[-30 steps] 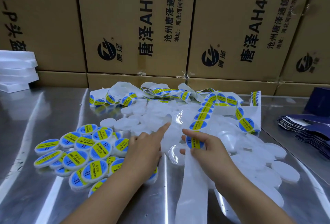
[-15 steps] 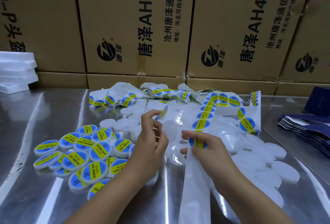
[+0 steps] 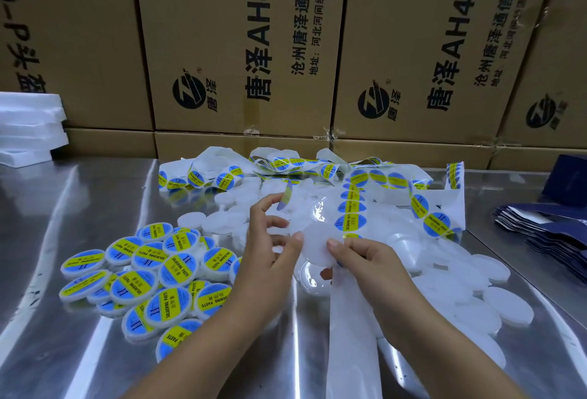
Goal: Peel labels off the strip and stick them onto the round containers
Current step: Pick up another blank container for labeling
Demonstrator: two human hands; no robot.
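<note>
The left hand point(image 3: 270, 239) pinches a peeled blue-and-yellow round label point(image 3: 285, 197) just up and left of the white round plastic container point(image 3: 317, 244), which the right hand point(image 3: 368, 260) grips.

A: We are looking at a table point(image 3: 95, 351) of bright metal, glossy and mirroring, aren't we?
B: We are, and we are seeing matt, milky plastic containers point(image 3: 514, 305), labels point(image 3: 173, 270) shining glossy, a smooth white paper strip point(image 3: 349, 335), dull brown cardboard cartons point(image 3: 222, 33) taped with shiny film, and matt white foam slabs point(image 3: 28, 131)
</note>
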